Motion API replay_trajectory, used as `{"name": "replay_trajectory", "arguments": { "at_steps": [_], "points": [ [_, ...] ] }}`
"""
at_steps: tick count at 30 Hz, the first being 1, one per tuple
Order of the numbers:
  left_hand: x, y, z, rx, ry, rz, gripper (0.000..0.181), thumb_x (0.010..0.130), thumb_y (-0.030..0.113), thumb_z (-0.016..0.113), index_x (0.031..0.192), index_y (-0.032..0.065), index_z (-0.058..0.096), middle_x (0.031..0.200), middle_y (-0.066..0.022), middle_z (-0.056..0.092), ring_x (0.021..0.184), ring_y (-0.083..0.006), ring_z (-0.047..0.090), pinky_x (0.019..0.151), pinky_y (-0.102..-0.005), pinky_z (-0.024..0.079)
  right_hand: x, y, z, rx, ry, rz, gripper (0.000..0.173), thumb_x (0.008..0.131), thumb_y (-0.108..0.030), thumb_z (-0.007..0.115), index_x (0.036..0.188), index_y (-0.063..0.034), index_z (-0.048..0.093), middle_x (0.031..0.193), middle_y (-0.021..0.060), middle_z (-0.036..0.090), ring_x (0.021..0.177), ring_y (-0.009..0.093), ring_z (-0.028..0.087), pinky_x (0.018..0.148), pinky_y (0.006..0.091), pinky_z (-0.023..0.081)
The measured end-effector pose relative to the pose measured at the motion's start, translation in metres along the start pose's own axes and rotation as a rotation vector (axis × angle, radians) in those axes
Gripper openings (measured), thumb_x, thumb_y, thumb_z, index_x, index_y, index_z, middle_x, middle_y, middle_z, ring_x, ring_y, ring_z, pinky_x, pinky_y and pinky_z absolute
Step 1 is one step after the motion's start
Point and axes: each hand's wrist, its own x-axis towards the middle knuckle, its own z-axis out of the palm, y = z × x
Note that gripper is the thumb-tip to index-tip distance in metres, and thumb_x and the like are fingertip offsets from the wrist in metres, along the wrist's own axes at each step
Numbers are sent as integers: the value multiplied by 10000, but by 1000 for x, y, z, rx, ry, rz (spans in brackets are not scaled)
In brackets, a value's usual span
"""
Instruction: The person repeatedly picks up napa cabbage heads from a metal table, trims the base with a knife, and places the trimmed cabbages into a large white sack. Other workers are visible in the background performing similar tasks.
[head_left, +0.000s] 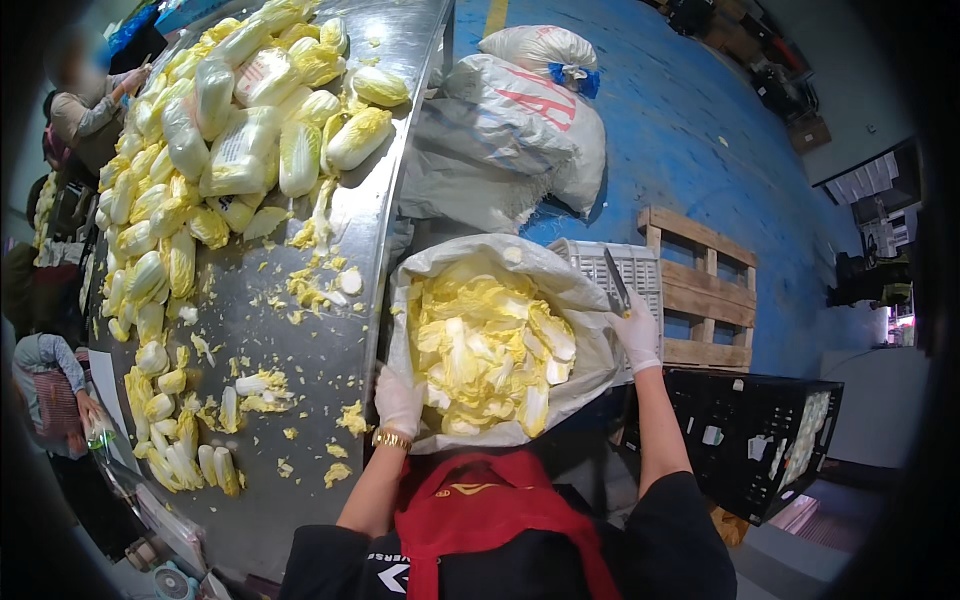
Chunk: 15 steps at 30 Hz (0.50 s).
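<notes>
An open white woven sack (592, 300) full of yellow napa cabbage leaves (487, 345) stands before me, beside the steel table (315, 427). My left hand (399, 401), in a pale glove, is at the sack's left rim near the table edge; its fingers are partly hidden, so its grip is unclear. My right hand (636, 330), gloved too, holds a knife (617, 277) at the sack's right side, blade pointing away from me. Napa cabbages (180, 262) are heaped along the table's far left, some in clear plastic, with leaf scraps (307, 289) nearer the sack.
A grey plastic crate (600, 259) and a wooden pallet (705, 300) lie beyond the sack at right. Black crates (739, 427) stand near my right arm. Filled white sacks (525, 112) rest on the blue floor. Several people work across the table, one person (56, 390) at lower left.
</notes>
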Motion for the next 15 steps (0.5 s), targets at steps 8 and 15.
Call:
{"name": "replay_trajectory", "arguments": {
  "at_steps": [8,15],
  "points": [
    [-101,-44,28,-112,245,-77,1134,620,372,831,1412,-141,203,1331,-327,436,1252,-418,428,1067,-450,338,79,-82,99,48,-214,-357,645,716,-243,770,1294,-88,529,1320,139,545,1107,316,593,928,386,491],
    [-113,-90,124,-1349,-435,-1026,389,815,357,733,1092,102,634,1023,-57,661,1006,-180,599,877,-396,472,127,-132,175,-239,-545,-296,841,658,-220,768,1393,-78,385,1302,203,538,1045,364,617,869,427,514]
  ]
}}
